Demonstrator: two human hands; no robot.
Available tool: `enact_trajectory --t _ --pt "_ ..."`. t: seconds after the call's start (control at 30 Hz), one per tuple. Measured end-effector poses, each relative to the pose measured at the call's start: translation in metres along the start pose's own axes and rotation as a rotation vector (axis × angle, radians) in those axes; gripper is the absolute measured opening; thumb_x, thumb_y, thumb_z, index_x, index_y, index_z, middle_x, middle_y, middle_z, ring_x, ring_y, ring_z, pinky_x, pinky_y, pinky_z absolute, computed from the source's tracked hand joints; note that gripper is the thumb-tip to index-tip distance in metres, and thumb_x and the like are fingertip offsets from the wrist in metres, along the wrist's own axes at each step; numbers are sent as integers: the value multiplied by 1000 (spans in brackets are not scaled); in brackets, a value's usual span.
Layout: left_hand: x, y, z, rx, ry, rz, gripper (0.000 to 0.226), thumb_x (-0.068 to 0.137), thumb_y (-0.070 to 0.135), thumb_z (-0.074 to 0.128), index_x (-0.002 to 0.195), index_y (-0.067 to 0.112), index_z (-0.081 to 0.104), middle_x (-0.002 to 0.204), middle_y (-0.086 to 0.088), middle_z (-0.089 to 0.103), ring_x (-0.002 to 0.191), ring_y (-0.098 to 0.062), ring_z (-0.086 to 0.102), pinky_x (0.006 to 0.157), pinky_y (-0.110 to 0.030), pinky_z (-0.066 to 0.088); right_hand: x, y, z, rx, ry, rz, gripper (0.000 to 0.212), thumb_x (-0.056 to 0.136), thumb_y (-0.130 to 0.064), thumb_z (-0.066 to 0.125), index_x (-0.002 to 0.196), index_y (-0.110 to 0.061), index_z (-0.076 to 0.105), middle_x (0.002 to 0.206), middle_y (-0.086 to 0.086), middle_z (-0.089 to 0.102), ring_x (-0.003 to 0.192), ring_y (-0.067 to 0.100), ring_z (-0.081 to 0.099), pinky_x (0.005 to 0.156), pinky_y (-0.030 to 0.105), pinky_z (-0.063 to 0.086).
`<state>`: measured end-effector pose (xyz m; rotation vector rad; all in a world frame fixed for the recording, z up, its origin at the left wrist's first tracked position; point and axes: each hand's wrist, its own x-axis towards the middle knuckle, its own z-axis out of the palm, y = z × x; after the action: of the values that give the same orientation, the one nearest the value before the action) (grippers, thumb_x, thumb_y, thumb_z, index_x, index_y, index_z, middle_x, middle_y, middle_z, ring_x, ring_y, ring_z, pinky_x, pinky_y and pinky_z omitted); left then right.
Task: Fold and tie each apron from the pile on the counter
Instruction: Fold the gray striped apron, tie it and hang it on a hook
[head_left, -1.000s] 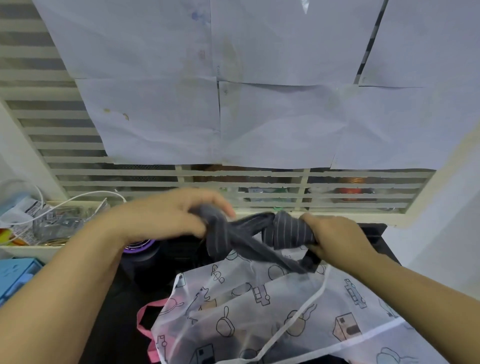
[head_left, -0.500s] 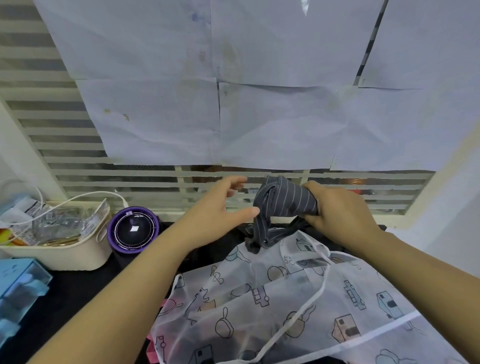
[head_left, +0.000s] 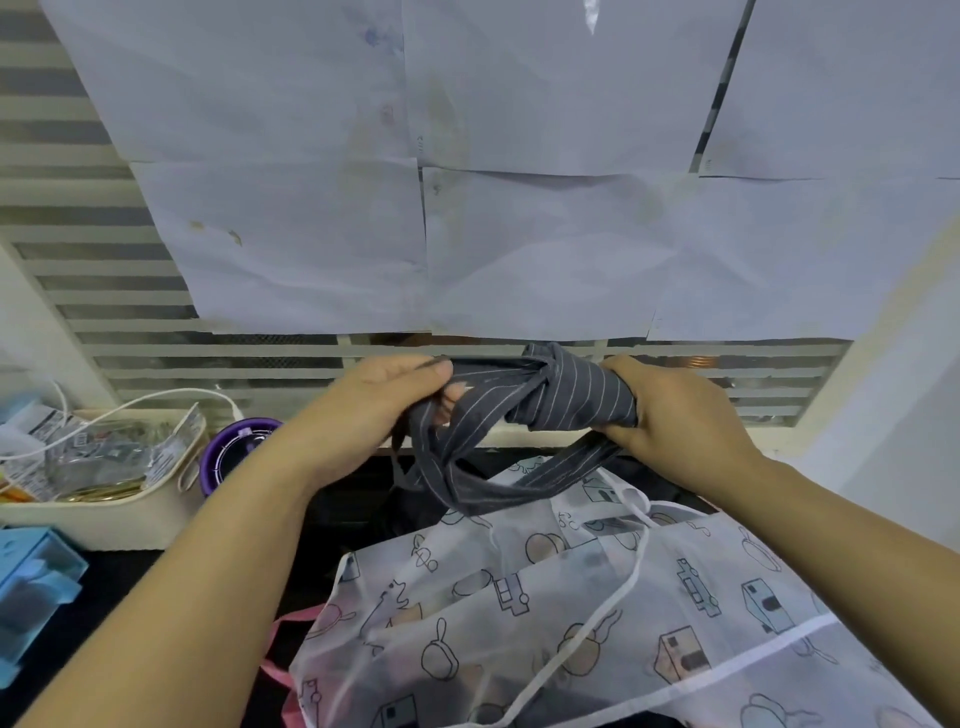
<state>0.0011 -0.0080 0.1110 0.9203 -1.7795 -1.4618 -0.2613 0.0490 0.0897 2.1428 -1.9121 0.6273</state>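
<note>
Big white paper sheets (head_left: 519, 208) cover most of the slatted window (head_left: 130, 358) at the back; they have small stains but no writing that can be read. Below lies a white see-through apron (head_left: 571, 623) on the black counter (head_left: 114, 597); it has little drawings of pans, houses and trucks on it, and a thin white string (head_left: 623, 587) runs across it.

Both hands are up above the white apron, in front of the window. The right hand (head_left: 680, 415) has its fingers curled tight round the grey striped apron (head_left: 576, 395), which is rolled into a small bundle. The left hand (head_left: 363, 410) pinches the grey strap (head_left: 470, 415) between thumb and fingers; the strap goes round the bundle, and a loose loop of it hangs down and touches the white apron.

On the left stands a cream basket (head_left: 104, 514) with shiny packets (head_left: 104, 447) in it; the packets have print and bar codes, too blurry to read. A blue box (head_left: 31, 577) sits at the left edge; a round purple thing (head_left: 234, 452) is just beside the basket; a white cord (head_left: 156, 397) runs over the basket. A pink strap (head_left: 280, 670) peeks out from under the white apron.
</note>
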Motion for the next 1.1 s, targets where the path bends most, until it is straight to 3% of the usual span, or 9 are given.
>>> enact_trajectory --t 0.13,0.3,0.4,0.5,0.6,0.7,0.8,0.97,1.1 --pt "-3 -1 -18 -418 50 110 36 58 47 85 53 19 64 54 4 51 62 -11 56 76 -27 51 -1 6 2 13 58 12 40 81 -29 70 120 -24 59 93 0 70 83 25 62 59 27 31" --pt "-13 -17 -31 -1147 -293 261 27 94 31 54 83 10 67 66 1 63 80 -16 60 114 -44 22 1 13 3 35 103 112 48 81 -26 70 127 -25 56 95 6 70 89 30 61 61 28 32" --pt "-16 -20 -25 -1149 -184 373 21 91 25 58 107 15 67 68 5 63 92 -16 61 109 -48 33 2 14 5 121 101 165 49 81 -30 72 127 -23 56 98 7 70 91 31 61 63 29 36" --pt "-14 -18 -19 -1150 50 428 61 70 16 77 126 28 57 72 6 61 84 -14 65 92 -50 50 0 17 10 210 65 227 49 79 -32 73 124 -21 56 99 6 69 90 28 61 68 32 43" --pt "-13 -16 -17 -1182 124 357 86 51 1 86 130 21 58 83 1 61 60 -7 55 62 -21 54 -2 18 15 271 35 286 40 78 -32 74 113 -19 59 96 5 67 82 21 54 67 31 40" --pt "-13 -20 -13 -1086 88 211 73 50 -3 84 118 16 67 83 1 61 46 -1 41 39 -8 38 1 21 18 275 48 333 41 78 -31 74 114 -17 58 94 5 66 86 26 58 68 31 40" --pt "-15 -34 -5 -850 137 -107 62 69 -3 65 128 15 56 75 0 60 36 -1 33 30 -9 28 6 32 18 303 87 432 42 78 -30 74 114 -15 59 100 6 66 92 29 60 70 31 41" --pt "-28 -67 20 -128 -113 -559 16 99 6 44 105 9 59 55 4 47 38 -3 29 34 -14 27 11 44 17 447 123 550 29 76 -23 76 100 -13 64 97 8 67 91 29 61 76 35 47" --pt "-29 -72 28 571 -317 -501 24 90 -1 47 75 16 53 62 3 50 56 -13 46 48 -18 36 10 32 20 524 99 532 23 77 -19 75 96 -12 66 94 7 68 88 26 61 79 36 48"
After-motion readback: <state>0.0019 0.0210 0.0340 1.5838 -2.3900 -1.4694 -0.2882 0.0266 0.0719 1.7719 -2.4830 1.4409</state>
